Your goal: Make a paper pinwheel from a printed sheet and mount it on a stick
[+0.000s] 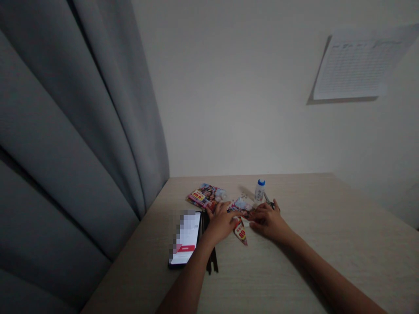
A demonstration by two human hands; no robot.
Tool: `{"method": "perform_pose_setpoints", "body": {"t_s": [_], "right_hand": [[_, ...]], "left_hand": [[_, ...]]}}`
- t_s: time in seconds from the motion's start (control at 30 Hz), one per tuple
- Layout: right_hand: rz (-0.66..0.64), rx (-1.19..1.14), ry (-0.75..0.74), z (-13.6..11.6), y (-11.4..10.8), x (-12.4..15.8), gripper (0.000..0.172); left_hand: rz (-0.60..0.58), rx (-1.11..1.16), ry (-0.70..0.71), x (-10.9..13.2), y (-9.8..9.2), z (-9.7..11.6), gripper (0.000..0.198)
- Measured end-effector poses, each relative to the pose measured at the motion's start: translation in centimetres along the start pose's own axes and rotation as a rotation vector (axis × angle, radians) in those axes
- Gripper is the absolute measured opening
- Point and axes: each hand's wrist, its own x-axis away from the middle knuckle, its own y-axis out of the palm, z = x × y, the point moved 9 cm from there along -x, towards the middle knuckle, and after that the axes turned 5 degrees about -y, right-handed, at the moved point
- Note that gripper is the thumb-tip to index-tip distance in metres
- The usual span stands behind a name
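My left hand (221, 223) and my right hand (269, 220) rest on the wooden table (294, 261), both pressing on a colourful printed paper piece (241, 210) between them. A pointed strip of that paper, red and yellow with "80" on it (241, 233), sticks out toward me between the hands. Fingers of both hands are curled onto the paper. A small white glue bottle with a blue cap (259, 189) stands just behind my right hand. Scissors (268, 200) lie partly hidden by my right fingers.
A phone (186, 237) with a lit screen lies left of my left hand. Dark sticks (212, 259) lie beside it under my left forearm. A colourful leaflet (206, 195) lies farther back. A grey curtain (81, 131) hangs at left; a printed sheet (360, 63) is on the wall.
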Motion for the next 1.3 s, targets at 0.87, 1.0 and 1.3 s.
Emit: {"method": "perform_pose_setpoints", "body": {"t_s": [0.87,1.0,1.3], "right_hand": [[0.003,0.010,-0.004,-0.27,-0.27,0.08,0.021],[0.002,-0.004,0.000,0.02,-0.09,0.02,0.022],[-0.006,-0.015,0.000,0.16,-0.01,-0.03,0.022]], "left_hand": [[-0.078,-0.090,-0.028,0.22,0.16,0.06,0.034],[-0.074,-0.077,-0.018,0.20,0.22,0.07,0.033],[-0.044,-0.025,-0.040,-0.06,0.10,-0.21,0.032]]}}
